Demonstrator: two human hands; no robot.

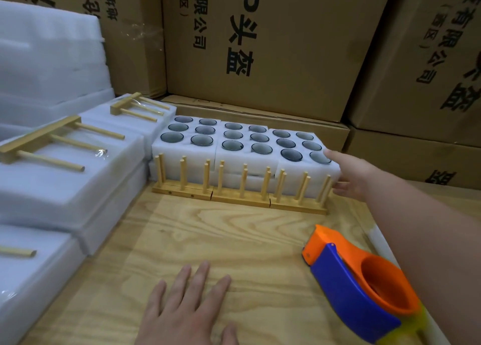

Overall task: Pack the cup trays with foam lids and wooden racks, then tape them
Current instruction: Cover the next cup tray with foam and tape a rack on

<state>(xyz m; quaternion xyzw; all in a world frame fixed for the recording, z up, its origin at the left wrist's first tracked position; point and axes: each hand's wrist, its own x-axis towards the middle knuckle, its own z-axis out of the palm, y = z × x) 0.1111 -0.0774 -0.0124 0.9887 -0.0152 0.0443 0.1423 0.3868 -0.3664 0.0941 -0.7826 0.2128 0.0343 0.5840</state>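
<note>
Touching cup tray [299, 170] edge, right hand [350, 178], left hand [187, 308] flat

Left hand [187, 310] flat, fingers [200, 274] spread; right hand [351, 175] outstretched, open.

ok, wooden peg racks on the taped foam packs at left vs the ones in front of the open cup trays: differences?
The pale wooden peg racks on the packs lie flat, pegs horizontal, under clear tape. The pale wooden peg racks by the white foam cup trays stand on the plywood table, pegs upright, untaped, side by side. Both show the same light wood.
</note>
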